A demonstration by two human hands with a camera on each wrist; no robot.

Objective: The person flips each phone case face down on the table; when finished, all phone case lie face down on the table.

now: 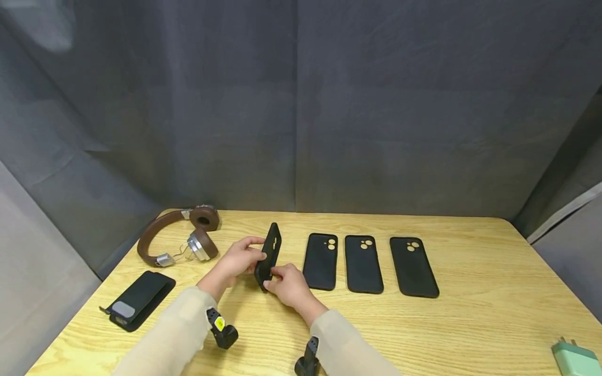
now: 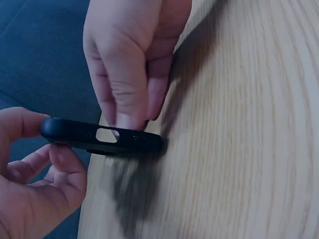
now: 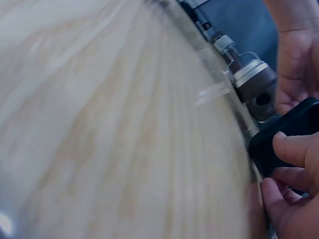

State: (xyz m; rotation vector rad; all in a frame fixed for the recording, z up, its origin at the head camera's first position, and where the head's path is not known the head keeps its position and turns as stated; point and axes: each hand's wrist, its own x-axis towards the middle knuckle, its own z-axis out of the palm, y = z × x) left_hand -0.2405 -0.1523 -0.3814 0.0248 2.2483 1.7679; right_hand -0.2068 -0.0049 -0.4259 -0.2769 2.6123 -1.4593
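Note:
A black phone case (image 1: pixel 269 256) is tilted up on its edge, with its lower end close to the table. My left hand (image 1: pixel 241 259) grips its left side between thumb and fingers. At the lower right edge, my right hand (image 1: pixel 290 284) pinches the case. The left wrist view shows the end of the phone case (image 2: pixel 102 135) with its port cutout, my left hand (image 2: pixel 42 174) on one edge and the right hand (image 2: pixel 127 64) behind. In the right wrist view the fingers partly hide the case (image 3: pixel 281 134).
To the right lie three black phone cases, a near one (image 1: pixel 321 261), a middle one (image 1: pixel 363 265) and a far one (image 1: pixel 414 267). Brown headphones (image 1: pixel 152 235) and a black flip-out holder (image 1: pixel 141 300) lie left. A green charger (image 1: pixel 576 359) sits at the right front.

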